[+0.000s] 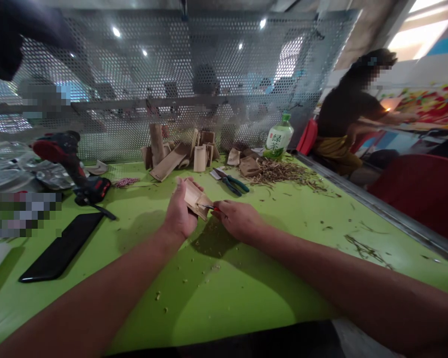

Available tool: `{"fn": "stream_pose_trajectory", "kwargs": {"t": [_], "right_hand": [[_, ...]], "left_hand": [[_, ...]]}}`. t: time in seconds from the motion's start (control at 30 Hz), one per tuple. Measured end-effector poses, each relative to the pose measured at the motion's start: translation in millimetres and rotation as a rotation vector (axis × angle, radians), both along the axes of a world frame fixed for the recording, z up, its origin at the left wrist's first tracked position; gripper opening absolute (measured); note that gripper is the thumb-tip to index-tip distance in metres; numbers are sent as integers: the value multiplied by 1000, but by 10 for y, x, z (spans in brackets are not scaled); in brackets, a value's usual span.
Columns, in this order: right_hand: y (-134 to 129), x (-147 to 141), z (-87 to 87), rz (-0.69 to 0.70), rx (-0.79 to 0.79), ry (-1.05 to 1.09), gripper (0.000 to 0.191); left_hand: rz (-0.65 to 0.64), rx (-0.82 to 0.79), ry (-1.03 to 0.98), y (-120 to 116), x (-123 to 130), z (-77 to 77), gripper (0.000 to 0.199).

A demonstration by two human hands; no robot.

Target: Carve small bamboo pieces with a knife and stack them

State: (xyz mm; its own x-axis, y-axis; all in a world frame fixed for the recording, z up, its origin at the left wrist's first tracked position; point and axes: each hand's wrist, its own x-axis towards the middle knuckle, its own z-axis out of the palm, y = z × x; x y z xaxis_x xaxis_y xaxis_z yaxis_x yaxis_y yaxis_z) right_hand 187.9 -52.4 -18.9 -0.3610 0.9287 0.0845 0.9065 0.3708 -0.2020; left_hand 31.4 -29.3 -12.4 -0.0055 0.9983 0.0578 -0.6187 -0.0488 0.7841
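Observation:
Held in my left hand (179, 211) is a pale, curved piece of split bamboo (192, 197), tilted with its hollow side up. My right hand (239, 219) grips a small carving knife (215, 208) by its red handle. The thin blade meets the bamboo near its lower right end, beside a rough, cut patch. Small pale shavings (216, 267) lie on the green table (246, 303) under and in front of my hands. Just beyond my right hand rest pliers (232, 184) with dark green handles.
Bamboo pieces (170, 161) stand against a perforated metal screen (239, 59). Right of them are brown strips (280, 171) and a green tea bottle (279, 137). To the left are a cordless drill (72, 166) and a black phone (61, 246). A person (354, 104) sits beyond the right edge.

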Motion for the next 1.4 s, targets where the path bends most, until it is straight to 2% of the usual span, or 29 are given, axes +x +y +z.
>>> {"fn": "stream_pose_trajectory", "kwargs": {"t": [0.3,0.4,0.53,0.7,0.83,0.97,1.1,1.17,1.3,1.4], "right_hand": [[4,2,83,-2,63,-84,40],[13,12,63,-31,52,-19,41],[36,45,24,-89,-14,86,37],[84,110,3,-64,74,110,36],[111,150,20,-55,106,88,35],[106,181,35,-67,77,57,34],[107,220,26,-75,-21,61,37],[129,251,28,-91,-21,45,40],[196,324,57,-116,44,-38,47],[230,348,74,-93,44,-97,51]], "left_hand": [[57,9,43,77,8,-96,41],[51,16,48,101,-10,-104,41],[20,31,117,125,-56,-101,29],[6,39,175,176,-69,-110,23],[106,18,482,308,-183,-153,32],[191,120,827,491,-400,-220,29],[254,134,877,581,-475,-290,25],[198,165,933,577,-453,-303,28],[-41,222,1133,535,-399,-283,27],[-97,254,1164,520,-391,-274,23]]}}
